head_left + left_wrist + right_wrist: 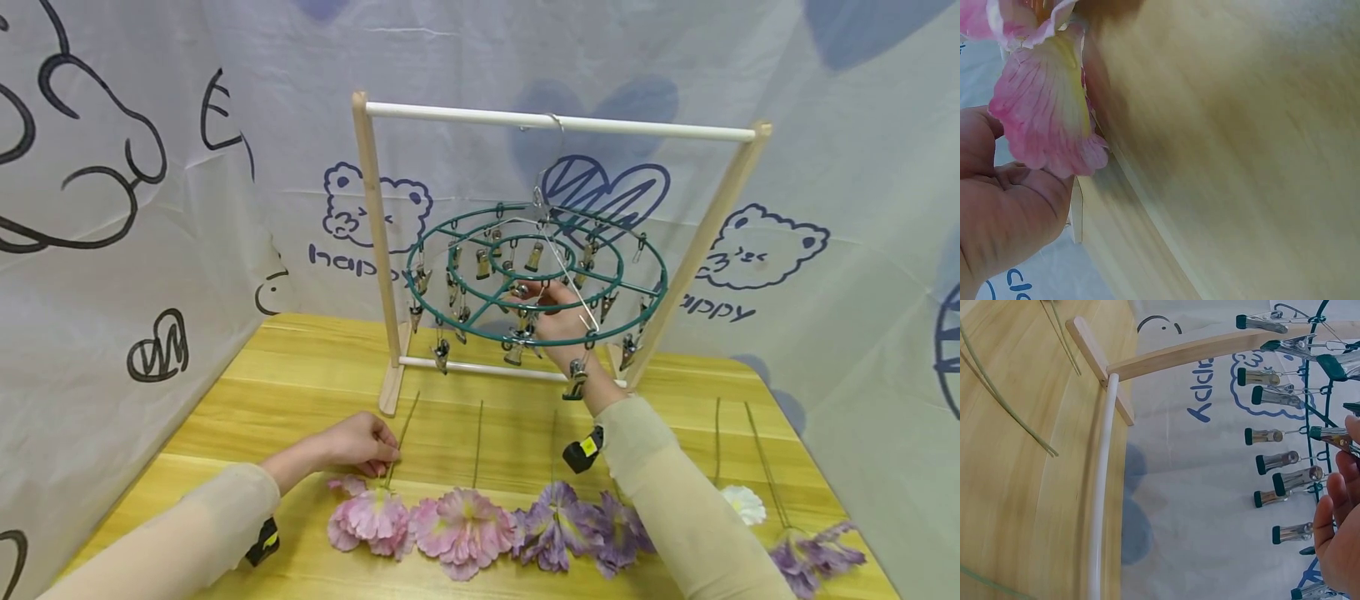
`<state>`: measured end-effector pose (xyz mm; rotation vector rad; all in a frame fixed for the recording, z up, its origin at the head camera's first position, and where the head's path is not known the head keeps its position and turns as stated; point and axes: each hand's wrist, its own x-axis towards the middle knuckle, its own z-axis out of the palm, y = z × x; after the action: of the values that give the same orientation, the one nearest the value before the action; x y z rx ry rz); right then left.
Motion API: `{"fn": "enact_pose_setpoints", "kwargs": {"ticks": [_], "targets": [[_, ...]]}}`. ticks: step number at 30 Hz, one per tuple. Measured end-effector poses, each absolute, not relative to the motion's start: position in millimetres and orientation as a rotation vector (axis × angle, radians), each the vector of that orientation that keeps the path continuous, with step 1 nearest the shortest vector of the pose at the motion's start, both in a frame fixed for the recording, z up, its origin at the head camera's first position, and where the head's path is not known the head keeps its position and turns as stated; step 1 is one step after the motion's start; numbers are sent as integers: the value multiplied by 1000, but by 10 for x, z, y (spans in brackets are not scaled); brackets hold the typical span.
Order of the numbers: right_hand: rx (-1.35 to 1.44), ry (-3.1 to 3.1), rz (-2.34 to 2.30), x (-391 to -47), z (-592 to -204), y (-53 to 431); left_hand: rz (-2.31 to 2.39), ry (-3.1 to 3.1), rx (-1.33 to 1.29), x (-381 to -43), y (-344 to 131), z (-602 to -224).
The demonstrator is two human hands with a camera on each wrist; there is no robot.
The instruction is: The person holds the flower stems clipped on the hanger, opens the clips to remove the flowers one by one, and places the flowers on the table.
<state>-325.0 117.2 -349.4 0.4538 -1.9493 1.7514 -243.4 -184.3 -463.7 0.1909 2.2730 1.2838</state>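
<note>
My left hand (pixel 360 442) is low over the table, its fingertips pinching the thin green stem of a pink artificial flower (pixel 372 523) just behind the bloom. In the left wrist view, a pink and yellow petal (pixel 1047 109) covers part of the fingers. A round green clip hanger (pixel 491 335) hangs by its hook from a white rod (pixel 465 115). My right hand (pixel 558 321) reaches up beneath its rings and pinches a metal clip (pixel 1330 434) with green tips, among several others dangling there.
More artificial flowers lie in a row along the table front: a pink one (pixel 465 529), purple ones (pixel 555 521), a white one (pixel 744 505). Their stems point toward the rack. The rack's wooden posts (pixel 378 233) stand at the back, joined by a low white bar (pixel 1102 487).
</note>
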Motion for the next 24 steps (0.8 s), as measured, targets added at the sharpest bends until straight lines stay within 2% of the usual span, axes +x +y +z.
{"fn": "enact_pose_setpoints", "kwargs": {"ticks": [3,13,19,24], "targets": [[486,-2087,1514,-3201,-3471,1214,1282,2276,205,-2436,-1844,-4631],[406,-2297,1370,-3047,-3493,1438,1342,2267,235,-2418,-1955,-4603],[562,-2350,1334,-2900,-3659,1664,1394,2367,329,-2394,-2007,-4513],[651,-2492,1132,-2708,-3728,1891,1353,2557,379,-2326,-2033,-4423]]}}
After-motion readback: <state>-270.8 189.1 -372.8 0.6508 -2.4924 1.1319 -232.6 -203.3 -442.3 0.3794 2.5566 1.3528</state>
